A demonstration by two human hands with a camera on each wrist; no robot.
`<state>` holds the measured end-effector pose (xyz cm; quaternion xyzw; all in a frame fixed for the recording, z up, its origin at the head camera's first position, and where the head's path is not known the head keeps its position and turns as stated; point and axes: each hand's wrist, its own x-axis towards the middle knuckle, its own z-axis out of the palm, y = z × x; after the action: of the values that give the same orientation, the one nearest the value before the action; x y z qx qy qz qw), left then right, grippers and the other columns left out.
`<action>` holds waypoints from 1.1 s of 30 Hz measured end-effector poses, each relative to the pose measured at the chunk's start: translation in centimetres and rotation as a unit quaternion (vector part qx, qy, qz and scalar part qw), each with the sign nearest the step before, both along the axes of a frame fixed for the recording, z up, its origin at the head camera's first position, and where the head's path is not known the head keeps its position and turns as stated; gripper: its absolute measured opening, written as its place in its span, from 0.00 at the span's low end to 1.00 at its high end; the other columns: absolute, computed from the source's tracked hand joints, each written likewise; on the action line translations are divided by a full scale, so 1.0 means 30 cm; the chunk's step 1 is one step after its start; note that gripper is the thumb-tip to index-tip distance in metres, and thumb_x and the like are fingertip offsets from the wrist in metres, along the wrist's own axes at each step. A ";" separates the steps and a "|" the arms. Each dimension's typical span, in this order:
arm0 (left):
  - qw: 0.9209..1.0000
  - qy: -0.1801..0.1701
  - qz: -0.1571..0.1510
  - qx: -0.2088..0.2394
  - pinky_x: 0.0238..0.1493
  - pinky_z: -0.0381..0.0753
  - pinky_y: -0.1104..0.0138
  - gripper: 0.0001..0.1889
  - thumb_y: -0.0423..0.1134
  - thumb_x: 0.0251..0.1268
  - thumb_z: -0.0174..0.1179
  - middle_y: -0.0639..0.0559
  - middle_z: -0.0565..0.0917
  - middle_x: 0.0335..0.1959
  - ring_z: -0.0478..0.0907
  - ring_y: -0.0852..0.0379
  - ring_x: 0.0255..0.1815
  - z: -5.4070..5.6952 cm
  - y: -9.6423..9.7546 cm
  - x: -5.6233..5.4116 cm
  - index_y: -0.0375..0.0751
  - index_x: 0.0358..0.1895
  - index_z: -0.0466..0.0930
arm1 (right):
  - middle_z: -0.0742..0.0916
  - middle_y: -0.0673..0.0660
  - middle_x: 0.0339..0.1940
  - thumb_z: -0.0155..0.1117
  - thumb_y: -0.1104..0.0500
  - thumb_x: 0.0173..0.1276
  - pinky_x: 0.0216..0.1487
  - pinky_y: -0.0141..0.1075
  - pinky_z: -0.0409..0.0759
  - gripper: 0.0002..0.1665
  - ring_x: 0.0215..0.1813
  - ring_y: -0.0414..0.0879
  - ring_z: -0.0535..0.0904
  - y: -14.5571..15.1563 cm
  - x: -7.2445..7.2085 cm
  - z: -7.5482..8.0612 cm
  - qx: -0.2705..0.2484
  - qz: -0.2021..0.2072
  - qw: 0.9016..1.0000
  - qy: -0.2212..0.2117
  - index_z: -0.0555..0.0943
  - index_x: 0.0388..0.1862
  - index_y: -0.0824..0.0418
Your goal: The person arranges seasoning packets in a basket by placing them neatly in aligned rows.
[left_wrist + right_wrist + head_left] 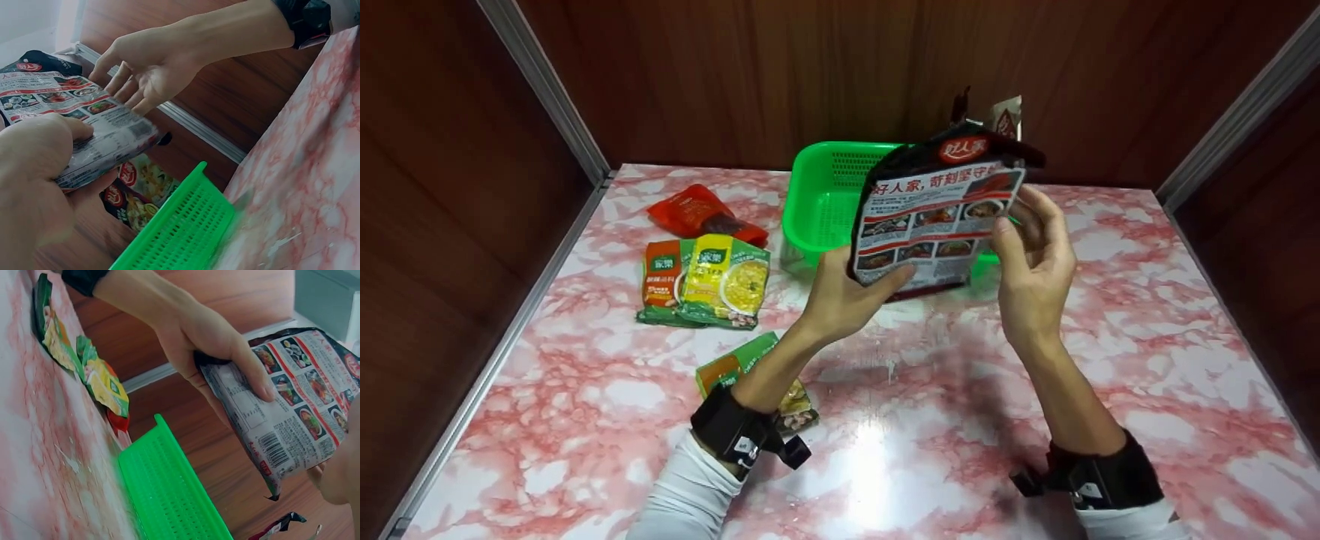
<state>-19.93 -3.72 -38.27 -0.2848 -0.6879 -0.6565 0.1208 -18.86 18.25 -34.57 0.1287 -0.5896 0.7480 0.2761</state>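
Note:
My left hand [844,296] grips a black-and-white food packet [934,217] by its lower left corner, thumb across the printed back. The packet is tilted above a green plastic basket [829,202] and hides much of it. My right hand [1039,262] is at the packet's right edge, fingers loosely bent and thumb tip by the edge; in the left wrist view its palm [160,81] shows. Firm contact there cannot be made out. Another packet with a food picture [146,188] stands by the basket's rim in the left wrist view.
On the left of the marbled table [607,450] lie a red packet [701,214], a yellow soup packet [727,281] overlapping an orange-and-green one [661,277], and a green packet [735,364] partly under my left forearm. Brown wooden panels [720,75] enclose the table.

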 end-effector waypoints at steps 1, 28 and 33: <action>1.000 0.015 0.021 -0.004 0.59 0.94 0.59 0.20 0.34 0.77 0.73 0.36 0.94 0.60 0.95 0.44 0.60 0.000 -0.004 -0.002 0.31 0.67 0.87 | 0.89 0.59 0.65 0.61 0.68 0.84 0.65 0.33 0.89 0.26 0.65 0.47 0.89 -0.003 0.005 0.000 0.006 -0.003 1.000 -0.003 0.77 0.77 0.67; 0.817 0.383 0.409 -0.137 0.76 0.87 0.51 0.20 0.31 0.78 0.72 0.37 0.91 0.67 0.90 0.40 0.71 -0.032 -0.022 -0.055 0.32 0.69 0.88 | 0.84 0.70 0.75 0.66 0.65 0.73 0.77 0.43 0.86 0.40 0.74 0.54 0.86 -0.197 0.146 0.047 0.050 0.114 0.992 -0.013 0.71 0.82 0.70; 0.763 0.443 0.435 -0.182 0.75 0.88 0.50 0.20 0.25 0.75 0.70 0.38 0.92 0.67 0.91 0.40 0.69 -0.041 -0.007 -0.055 0.34 0.68 0.89 | 0.90 0.64 0.62 0.62 0.65 0.80 0.67 0.45 0.92 0.25 0.62 0.53 0.91 -0.219 0.145 0.044 -0.047 0.110 0.991 -0.059 0.78 0.73 0.69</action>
<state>-21.59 -3.91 -39.49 -0.2308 -0.7148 -0.1964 0.6303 -14.51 11.68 -33.26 0.1352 -0.5513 0.8071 0.1623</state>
